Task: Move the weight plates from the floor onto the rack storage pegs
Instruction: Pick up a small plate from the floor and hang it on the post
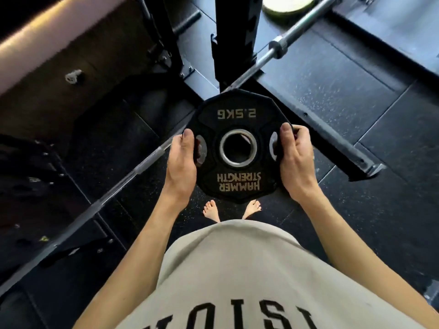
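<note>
head view, looking down: a black weight plate (237,146) marked 2.5kg sits at centre frame, held flat in the air above the black rubber floor (332,96) and two bare feet. the left hand (181,162) grips its rim at 9 o'clock, the right hand (295,160) at 3 o'clock, fingers clenched around the edges with thumbs on top. a steel barbell (273,52) runs from 8 o'clock to 1 o'clock beneath. a black rack upright (234,39) stands at 12 o'clock. a pale disc (288,5) lies at the top edge.
</note>
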Demonstrator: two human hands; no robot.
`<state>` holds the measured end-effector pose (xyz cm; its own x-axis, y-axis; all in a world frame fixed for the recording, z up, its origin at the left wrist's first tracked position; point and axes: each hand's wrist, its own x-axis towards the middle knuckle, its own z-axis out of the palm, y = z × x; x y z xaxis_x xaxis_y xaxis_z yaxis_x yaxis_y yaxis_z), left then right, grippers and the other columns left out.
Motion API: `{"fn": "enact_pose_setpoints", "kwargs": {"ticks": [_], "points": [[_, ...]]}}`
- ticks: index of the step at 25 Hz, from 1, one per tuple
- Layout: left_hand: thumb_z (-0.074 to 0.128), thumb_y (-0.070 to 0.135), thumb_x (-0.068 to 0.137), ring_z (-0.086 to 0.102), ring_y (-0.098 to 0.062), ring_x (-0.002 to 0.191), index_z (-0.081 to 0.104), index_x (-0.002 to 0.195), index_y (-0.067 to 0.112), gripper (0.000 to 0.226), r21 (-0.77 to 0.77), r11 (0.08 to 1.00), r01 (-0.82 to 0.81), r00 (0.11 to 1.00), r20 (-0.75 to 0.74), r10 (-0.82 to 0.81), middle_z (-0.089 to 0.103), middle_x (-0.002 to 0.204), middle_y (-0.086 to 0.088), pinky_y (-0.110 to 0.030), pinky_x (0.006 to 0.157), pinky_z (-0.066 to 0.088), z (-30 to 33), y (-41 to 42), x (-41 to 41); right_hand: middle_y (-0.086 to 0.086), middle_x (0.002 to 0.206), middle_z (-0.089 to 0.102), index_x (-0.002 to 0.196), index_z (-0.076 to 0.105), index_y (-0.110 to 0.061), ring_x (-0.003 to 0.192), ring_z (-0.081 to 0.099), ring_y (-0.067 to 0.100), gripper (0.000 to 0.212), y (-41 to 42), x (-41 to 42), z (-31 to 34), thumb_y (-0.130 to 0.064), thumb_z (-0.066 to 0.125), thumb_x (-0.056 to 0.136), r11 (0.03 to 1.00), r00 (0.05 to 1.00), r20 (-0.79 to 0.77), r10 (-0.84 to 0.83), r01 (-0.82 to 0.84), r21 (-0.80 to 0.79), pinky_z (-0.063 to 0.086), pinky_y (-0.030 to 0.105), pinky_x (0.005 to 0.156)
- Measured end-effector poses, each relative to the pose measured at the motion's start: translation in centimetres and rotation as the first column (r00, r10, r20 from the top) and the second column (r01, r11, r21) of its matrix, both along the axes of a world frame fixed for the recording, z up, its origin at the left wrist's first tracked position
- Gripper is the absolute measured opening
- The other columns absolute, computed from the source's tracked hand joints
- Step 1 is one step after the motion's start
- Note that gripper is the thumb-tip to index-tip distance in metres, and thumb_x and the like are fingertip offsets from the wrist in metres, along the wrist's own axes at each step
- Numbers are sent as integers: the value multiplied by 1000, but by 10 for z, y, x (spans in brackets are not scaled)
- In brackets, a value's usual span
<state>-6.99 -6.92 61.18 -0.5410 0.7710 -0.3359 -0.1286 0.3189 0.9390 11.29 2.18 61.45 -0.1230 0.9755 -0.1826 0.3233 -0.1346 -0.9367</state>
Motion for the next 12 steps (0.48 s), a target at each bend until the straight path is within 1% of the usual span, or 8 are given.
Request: {"fn": "enact_pose_setpoints", "kwargs": {"ticks": [1,3,6,7,9,11,12], "points": [[39,62,92,48,-17,83,52,98,13,52,21,999,-39,999,-8,39,51,90,-5,-36,81,44,8,-8,1,-11,83,53,99,49,-22,69,51,-9,19,0,-4,6,-39,41,103,999,999,-24,37,-37,11,42,16,72],[37,55,97,49,-13,81,53,99,12,46,56,987,-150,988,-27,152,53,88,-1,-32,78,44,25,-25,6,-10,82,54,94,48,-26,67,51,-7,17,-1,-12,18,-38,41,103,990,987,-72,142,-141,22,43,17,69],[36,49,101,51,-11,82,55,97,14,40,83,941,-328,940,-68,334,54,88,0,-32,80,44,42,-46,24,-7,83,54,93,49,-28,74,51,4,19,2,-17,31,-42,40,102,954,950,-87,299,-295,52,42,25,72],[37,50,100,51,-11,83,56,95,16,38,96,911,-401,910,-67,408,55,89,1,-32,83,44,47,-55,34,-8,84,54,95,50,-26,75,51,4,20,4,-17,35,-42,41,102,930,926,-86,368,-363,61,41,25,73],[40,53,97,52,-11,85,58,92,22,36,115,831,-545,831,-55,553,56,89,4,-34,86,44,54,-75,62,-11,83,53,98,51,-20,74,50,-1,21,7,-17,43,-38,41,103,863,858,-97,505,-498,84,41,23,75],[42,54,94,52,-10,84,61,87,29,32,127,723,-679,725,-42,688,57,86,7,-34,86,43,59,-95,93,-13,82,52,97,51,-18,72,49,-5,21,3,-17,51,-36,42,103,765,757,-109,644,-636,102,41,20,75],[43,55,93,52,-10,83,62,83,34,30,128,663,-738,665,-32,746,58,84,9,-35,87,43,62,-105,108,-14,80,52,94,51,-20,71,49,-6,21,-1,-17,54,-37,42,103,710,701,-111,704,-695,112,41,20,74]]}}
